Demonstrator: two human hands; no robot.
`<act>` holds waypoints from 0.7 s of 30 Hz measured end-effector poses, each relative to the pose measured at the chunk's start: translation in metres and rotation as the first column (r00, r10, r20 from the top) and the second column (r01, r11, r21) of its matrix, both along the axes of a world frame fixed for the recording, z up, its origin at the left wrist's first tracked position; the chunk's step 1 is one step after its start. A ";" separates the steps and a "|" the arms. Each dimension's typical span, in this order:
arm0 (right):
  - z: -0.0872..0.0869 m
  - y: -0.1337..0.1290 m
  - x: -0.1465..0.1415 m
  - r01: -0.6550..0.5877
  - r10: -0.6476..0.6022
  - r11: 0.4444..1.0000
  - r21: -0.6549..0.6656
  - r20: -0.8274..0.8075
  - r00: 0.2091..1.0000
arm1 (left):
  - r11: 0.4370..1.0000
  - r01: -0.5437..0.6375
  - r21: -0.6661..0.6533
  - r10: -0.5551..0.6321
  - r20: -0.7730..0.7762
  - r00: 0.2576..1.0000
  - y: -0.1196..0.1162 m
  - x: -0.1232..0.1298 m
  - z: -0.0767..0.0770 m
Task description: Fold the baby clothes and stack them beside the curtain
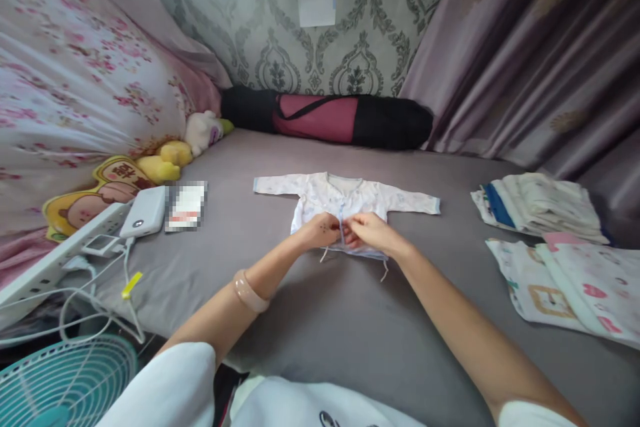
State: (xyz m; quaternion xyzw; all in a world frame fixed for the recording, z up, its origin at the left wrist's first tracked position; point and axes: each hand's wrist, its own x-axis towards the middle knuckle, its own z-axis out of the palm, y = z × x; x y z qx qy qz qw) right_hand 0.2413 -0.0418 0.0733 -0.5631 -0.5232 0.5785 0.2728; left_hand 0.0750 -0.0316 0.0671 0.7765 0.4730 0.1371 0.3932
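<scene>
A small white baby shirt (pixel 345 195) with light blue edging lies flat on the grey bed sheet (pixel 320 320), its sleeves spread to both sides. Both my hands meet at the middle of its front, over the blue edging. My left hand (pixel 323 230) is closed there, its fingertips pinched at the left of the edging. Just to the right, my right hand (pixel 367 230) has its fingers bent together at the shirt front. White ties hang from the shirt's lower edge. What exactly the fingertips grip is too small to make out.
Folded cloths (pixel 547 203) and printed cloths (pixel 590 287) lie at the right. A long black and red bag (pixel 320 117) rests along the wall. At the left are plush toys (pixel 203 132), a power bank (pixel 144 211), a power strip (pixel 60 253) with cables and a fan (pixel 65 380).
</scene>
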 end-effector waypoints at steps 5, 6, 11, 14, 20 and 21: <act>-0.007 0.014 0.019 -0.146 0.008 0.941 0.305 0.412 0.911 | 0.987 -0.143 0.080 0.144 -0.015 0.989 0.028 -0.030 0.005; -0.008 0.021 0.024 -0.166 -0.099 0.880 0.444 0.515 0.851 | 0.950 -0.216 0.226 0.229 -0.033 0.973 0.038 -0.036 0.005; -0.019 0.061 0.027 -0.355 -0.377 0.679 0.643 0.720 0.583 | 0.755 -0.136 0.642 0.325 -0.186 0.927 0.082 -0.044 -0.011; -0.035 0.075 0.018 -0.405 -0.263 0.755 0.516 0.804 0.533 | 0.813 -0.051 0.580 0.289 -0.325 0.901 0.093 -0.035 -0.028; -0.046 0.083 0.018 -0.445 -0.058 0.825 0.349 0.835 0.548 | 0.905 -0.021 0.426 0.200 -0.381 0.902 0.101 -0.034 -0.038; -0.044 0.083 0.021 -0.442 -0.054 0.826 0.349 0.830 0.555 | 0.904 -0.015 0.427 0.189 -0.368 0.910 0.101 -0.037 -0.036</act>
